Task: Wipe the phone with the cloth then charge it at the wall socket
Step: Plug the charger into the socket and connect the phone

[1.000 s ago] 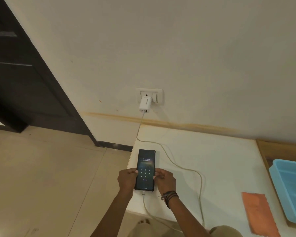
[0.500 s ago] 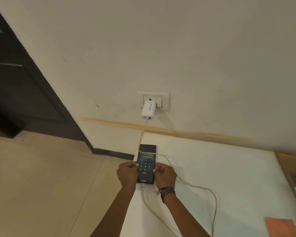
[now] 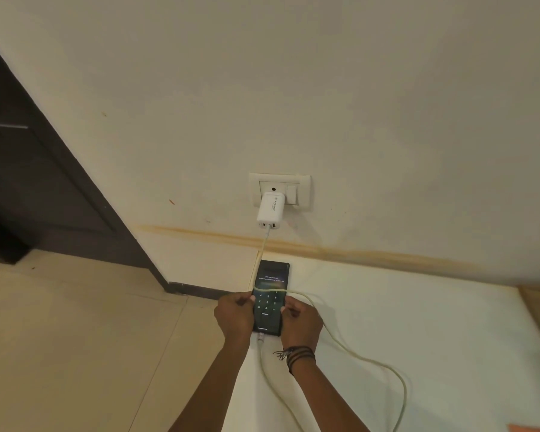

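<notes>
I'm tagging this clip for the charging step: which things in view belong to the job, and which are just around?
Part of the job:
phone, held by left hand and right hand
cable
charger
wall socket
cloth, corner only

Just around:
door
wristbands
</notes>
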